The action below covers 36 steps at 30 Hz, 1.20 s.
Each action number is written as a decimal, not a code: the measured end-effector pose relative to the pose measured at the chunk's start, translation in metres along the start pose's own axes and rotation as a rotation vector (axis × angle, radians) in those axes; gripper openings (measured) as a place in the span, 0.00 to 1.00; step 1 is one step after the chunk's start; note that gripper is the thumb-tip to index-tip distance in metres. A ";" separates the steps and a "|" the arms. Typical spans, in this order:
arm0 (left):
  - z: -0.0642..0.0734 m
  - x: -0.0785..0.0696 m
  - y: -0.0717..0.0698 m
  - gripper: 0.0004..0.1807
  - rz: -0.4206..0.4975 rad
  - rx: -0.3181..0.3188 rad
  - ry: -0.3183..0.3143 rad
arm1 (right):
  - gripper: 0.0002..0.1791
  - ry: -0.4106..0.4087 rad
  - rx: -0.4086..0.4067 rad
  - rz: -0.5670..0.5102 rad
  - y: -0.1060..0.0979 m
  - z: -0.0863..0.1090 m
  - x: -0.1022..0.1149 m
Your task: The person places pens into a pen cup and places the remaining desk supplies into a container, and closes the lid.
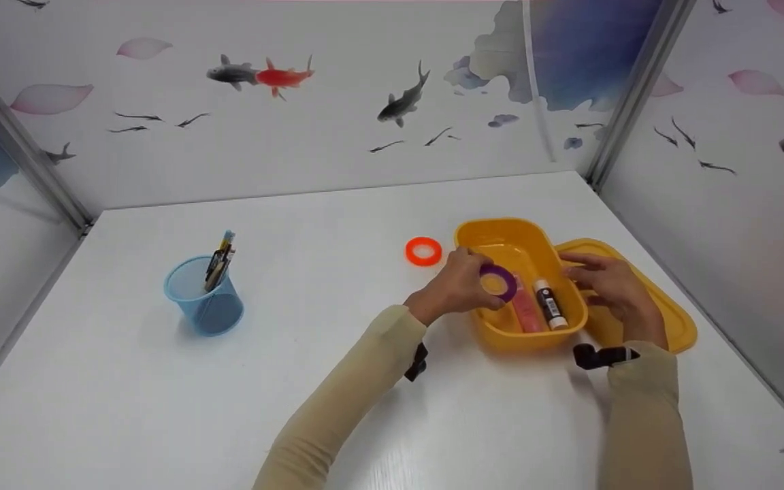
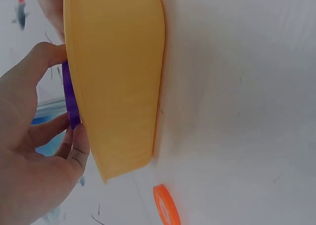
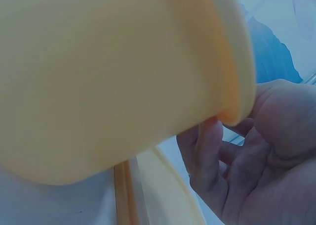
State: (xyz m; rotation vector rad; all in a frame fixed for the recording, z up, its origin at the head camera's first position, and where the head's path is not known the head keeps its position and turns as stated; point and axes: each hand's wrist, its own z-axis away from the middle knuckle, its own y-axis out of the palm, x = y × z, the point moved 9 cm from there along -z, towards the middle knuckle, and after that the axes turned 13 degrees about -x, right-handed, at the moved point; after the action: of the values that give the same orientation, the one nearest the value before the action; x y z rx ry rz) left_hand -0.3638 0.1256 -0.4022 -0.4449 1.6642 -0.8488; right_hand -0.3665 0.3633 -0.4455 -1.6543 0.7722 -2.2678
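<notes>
My left hand point(image 1: 456, 282) pinches a purple tape roll point(image 1: 499, 284) between thumb and fingers, over the left side of a yellow plastic box point(image 1: 565, 335). In the left wrist view, the purple roll stands right at the box rim. Inside the box lie a glue stick point(image 1: 550, 304) with a black label and a pink, elongated item point(image 1: 527, 309). At the box's right rim, my right hand point(image 1: 613, 289) holds the edge, with a fingertip point(image 3: 212, 126) against the underside of the lip. Part of this hand is hidden behind the rim in the right wrist view.
A yellow lid point(image 1: 674, 327) lies on the table to the right, partly under the right hand. An orange tape roll point(image 1: 409, 252) lies left of the box. Farther left stands a blue cup point(image 1: 211, 306) with several pens. Printed panels wall the table point(image 1: 337, 422).
</notes>
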 end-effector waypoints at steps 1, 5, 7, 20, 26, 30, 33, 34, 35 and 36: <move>0.000 -0.001 0.001 0.37 -0.003 0.001 0.000 | 0.36 0.002 0.000 -0.002 0.000 0.000 0.000; 0.000 -0.005 0.004 0.35 -0.040 -0.004 0.027 | 0.35 0.005 0.001 -0.005 0.000 -0.001 0.000; 0.000 -0.007 0.005 0.35 -0.079 -0.013 0.052 | 0.35 0.000 0.001 -0.009 0.000 -0.002 0.000; -0.003 -0.005 0.010 0.42 -0.236 -0.055 0.127 | 0.36 0.003 0.013 -0.018 0.000 -0.003 0.000; -0.008 0.003 -0.012 0.40 -0.101 -0.169 0.170 | 0.36 0.013 -0.003 -0.019 -0.003 -0.002 -0.003; -0.014 0.017 -0.032 0.38 -0.004 -0.254 0.167 | 0.36 0.016 -0.006 -0.025 -0.003 -0.002 -0.003; -0.019 0.032 -0.044 0.36 0.024 -0.307 0.141 | 0.36 0.018 -0.004 -0.028 -0.002 -0.002 -0.003; -0.021 0.037 -0.048 0.35 0.030 -0.320 0.127 | 0.36 0.016 -0.003 -0.031 -0.002 -0.002 -0.003; -0.022 0.042 -0.051 0.34 0.034 -0.329 0.108 | 0.36 0.016 -0.003 -0.030 -0.001 -0.002 -0.003; -0.024 0.048 -0.053 0.34 0.038 -0.333 0.084 | 0.37 0.016 -0.001 -0.029 -0.001 -0.002 -0.002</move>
State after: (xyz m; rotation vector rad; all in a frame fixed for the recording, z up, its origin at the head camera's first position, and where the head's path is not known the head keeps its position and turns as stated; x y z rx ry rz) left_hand -0.4070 0.0643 -0.3936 -0.6104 1.8944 -0.5680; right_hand -0.3672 0.3654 -0.4476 -1.6611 0.7580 -2.3034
